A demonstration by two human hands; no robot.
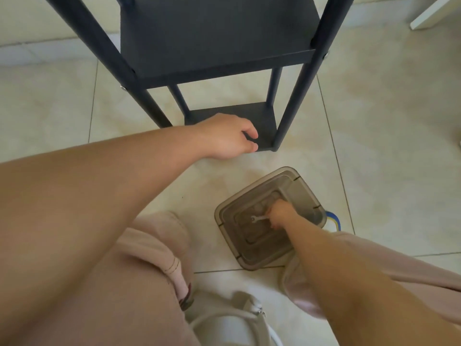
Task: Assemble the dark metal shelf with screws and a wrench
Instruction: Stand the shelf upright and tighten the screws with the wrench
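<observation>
The dark metal shelf [214,38] stands upright on the tiled floor, with a wide board high up and a small bottom board [264,121] near the floor. My left hand [227,137] reaches to the front left corner of the bottom board, fingers curled at its edge. My right hand [280,213] holds one end of a small silver wrench [259,219] over the lid of a grey translucent plastic box [249,245]. Screw heads show on the front legs at the upper board [123,88].
The plastic box sits on the floor in front of the shelf, to my right. A blue and yellow item [334,218] pokes out behind it. My legs in beige trousers and my light shoes [234,318] fill the lower view. A white furniture edge [434,13] is far right.
</observation>
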